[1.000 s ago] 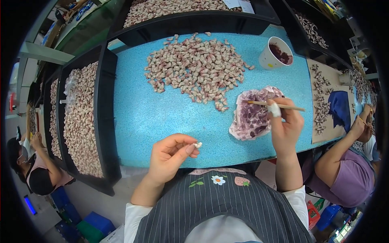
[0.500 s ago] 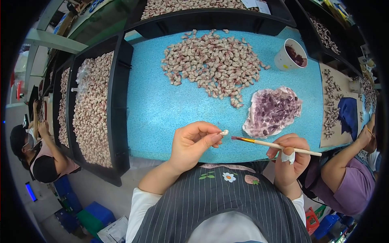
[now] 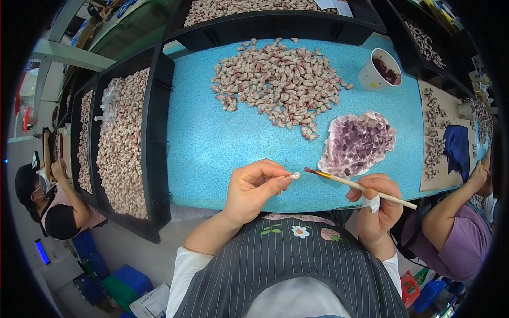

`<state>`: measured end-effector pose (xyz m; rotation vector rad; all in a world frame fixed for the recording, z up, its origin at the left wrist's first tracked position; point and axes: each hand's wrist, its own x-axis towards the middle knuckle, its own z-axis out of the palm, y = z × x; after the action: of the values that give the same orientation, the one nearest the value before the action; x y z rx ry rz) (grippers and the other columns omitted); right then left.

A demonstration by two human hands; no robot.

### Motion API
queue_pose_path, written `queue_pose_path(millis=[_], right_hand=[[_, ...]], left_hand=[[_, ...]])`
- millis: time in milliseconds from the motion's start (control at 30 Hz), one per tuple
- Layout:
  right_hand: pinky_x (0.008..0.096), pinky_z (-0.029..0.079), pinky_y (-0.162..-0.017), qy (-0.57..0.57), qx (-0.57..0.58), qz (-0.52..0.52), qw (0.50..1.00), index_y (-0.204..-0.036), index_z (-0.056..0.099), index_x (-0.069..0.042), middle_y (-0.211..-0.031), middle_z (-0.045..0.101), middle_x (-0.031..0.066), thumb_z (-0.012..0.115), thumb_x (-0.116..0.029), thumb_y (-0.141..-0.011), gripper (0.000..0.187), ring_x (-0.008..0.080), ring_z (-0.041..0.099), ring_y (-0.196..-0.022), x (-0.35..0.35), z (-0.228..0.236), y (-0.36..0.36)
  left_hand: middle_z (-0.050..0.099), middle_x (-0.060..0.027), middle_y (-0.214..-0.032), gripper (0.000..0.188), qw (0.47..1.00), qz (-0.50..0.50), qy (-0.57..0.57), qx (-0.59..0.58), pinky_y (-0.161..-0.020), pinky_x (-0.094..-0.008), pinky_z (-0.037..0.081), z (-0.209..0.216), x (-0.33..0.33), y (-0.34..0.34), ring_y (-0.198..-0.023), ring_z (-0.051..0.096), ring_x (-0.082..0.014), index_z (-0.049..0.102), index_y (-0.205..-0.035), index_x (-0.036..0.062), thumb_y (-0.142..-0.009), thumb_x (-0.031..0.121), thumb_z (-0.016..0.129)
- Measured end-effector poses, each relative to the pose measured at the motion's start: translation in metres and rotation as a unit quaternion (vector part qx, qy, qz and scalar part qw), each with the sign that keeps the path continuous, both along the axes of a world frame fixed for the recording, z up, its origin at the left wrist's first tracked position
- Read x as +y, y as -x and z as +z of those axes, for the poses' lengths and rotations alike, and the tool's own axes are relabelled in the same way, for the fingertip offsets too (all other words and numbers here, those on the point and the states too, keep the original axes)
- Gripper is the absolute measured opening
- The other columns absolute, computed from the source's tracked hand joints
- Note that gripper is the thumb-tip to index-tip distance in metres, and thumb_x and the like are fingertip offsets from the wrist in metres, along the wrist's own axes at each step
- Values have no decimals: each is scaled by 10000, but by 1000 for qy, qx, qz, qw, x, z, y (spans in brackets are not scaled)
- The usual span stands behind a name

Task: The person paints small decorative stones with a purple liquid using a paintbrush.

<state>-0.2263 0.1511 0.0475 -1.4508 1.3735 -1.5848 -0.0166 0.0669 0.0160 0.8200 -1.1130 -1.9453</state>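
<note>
Between thumb and forefinger, my left hand (image 3: 255, 190) pinches a small pale figurine (image 3: 295, 175), whose exact kind is too small to tell. My right hand (image 3: 379, 204) grips a paintbrush (image 3: 347, 183) with a wooden handle; white wrapping shows on one finger. The brush's dark reddish tip points left, a short gap from the figurine. Beyond my right hand lies a crumpled paper towel (image 3: 339, 151) blotted with purple stains. A large pile of similar pale, red-tinted pieces (image 3: 278, 82) spreads over the blue tabletop (image 3: 201, 132). Dark red paint sits inside a white paper cup (image 3: 369, 77) at the far right.
Black trays full of like pieces stand at the left (image 3: 158, 132) and at the back (image 3: 275, 33). On the right, cardboard (image 3: 440, 183) bears darker pieces and a blue cloth (image 3: 457, 151). One person (image 3: 63, 199) works at far left, another (image 3: 456, 233) at right.
The brush tip has tilted upward and lifted slightly, its handle end dropping. My left hand has shifted a little to the right with the figurine.
</note>
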Motion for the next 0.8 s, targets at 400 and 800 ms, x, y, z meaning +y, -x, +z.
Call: queue_pose_path(millis=[400,800], right_hand=[[250,477,-584,-8,11,-28,1000,-950,517,16,-796,574,120,538,-59,-857,121,166,590,-649,-2,1,-3],[248,478,-572,-6,-23,-20,1000,-959,498,32,-843,548,130,519,-54,-866,128,158,581,-639,-1,-3,-3]], left_hand=[[610,-79,-845,65,1000,3,-19,0,-581,-215,454,-2,-2,0,-715,560,-105,625,-862,-9,-801,12,618],[595,-115,-837,74,1000,6,-15,4,-591,-245,469,-5,0,4,-696,562,-141,616,-872,-16,-802,-6,594]])
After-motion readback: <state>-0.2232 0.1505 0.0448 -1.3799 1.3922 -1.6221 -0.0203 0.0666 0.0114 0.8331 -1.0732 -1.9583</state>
